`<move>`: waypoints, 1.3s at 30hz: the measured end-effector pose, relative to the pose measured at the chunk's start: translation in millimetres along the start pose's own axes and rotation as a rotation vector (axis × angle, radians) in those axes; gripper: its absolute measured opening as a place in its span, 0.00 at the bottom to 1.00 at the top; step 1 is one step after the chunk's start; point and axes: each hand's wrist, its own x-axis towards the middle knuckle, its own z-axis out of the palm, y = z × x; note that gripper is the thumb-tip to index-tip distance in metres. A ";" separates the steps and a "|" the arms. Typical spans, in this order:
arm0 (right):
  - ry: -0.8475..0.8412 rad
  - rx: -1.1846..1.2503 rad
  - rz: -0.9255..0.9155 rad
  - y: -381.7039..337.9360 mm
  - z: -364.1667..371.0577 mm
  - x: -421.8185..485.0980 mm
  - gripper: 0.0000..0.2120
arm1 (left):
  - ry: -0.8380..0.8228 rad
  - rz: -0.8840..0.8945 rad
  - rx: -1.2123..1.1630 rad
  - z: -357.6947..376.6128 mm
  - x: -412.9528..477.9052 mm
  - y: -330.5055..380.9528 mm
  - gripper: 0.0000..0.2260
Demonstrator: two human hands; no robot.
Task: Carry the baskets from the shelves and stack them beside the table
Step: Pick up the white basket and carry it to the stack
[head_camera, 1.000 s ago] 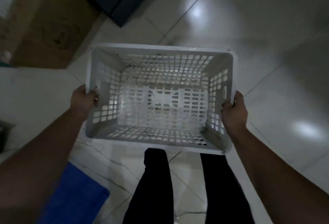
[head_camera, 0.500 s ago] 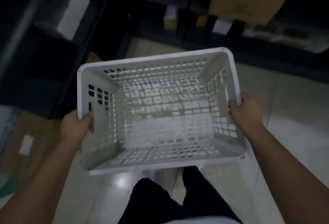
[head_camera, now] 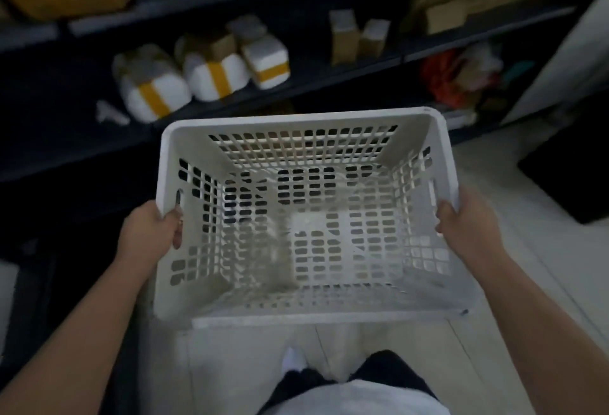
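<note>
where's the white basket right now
In the head view the white basket is centre frame, held off the floor between the left hand and right hand, before the shelves.

We seem to stand in a dim storeroom; dark metal shelves (head_camera: 263, 15) run across our view, loaded with white parcels bound in yellow tape (head_camera: 155, 94), small cardboard boxes (head_camera: 344, 35) and a heap of red and mixed cloth (head_camera: 445, 78); pale glossy floor tiles (head_camera: 527, 249) lie beneath us.
</note>
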 end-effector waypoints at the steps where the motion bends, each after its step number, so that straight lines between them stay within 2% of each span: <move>1: 0.042 0.009 0.039 5.6 -14.3 1.7 0.09 | -0.024 0.046 0.018 7.7 12.9 25.0 0.13; 5: 0.200 0.053 0.195 43.1 -77.7 10.4 0.09 | -0.137 0.264 0.095 57.1 43.3 140.0 0.15; 8: 0.285 0.060 0.246 67.7 -114.9 21.2 0.11 | -0.191 0.365 0.135 96.5 54.5 208.0 0.18; 18: 0.544 0.136 0.475 203.1 -263.7 90.8 0.11 | -0.350 0.626 0.145 310.3 28.2 476.3 0.12; 23: 0.644 0.159 0.585 253.3 -331.4 138.2 0.10 | -0.436 0.716 0.115 404.1 7.9 595.9 0.11; 32: 0.829 0.129 0.678 315.5 -426.0 278.4 0.10 | -0.614 0.924 0.084 584.6 32.1 827.1 0.12; 39: 0.898 0.069 0.753 361.9 -513.7 370.4 0.11 | -0.690 0.975 0.050 675.6 15.6 982.3 0.12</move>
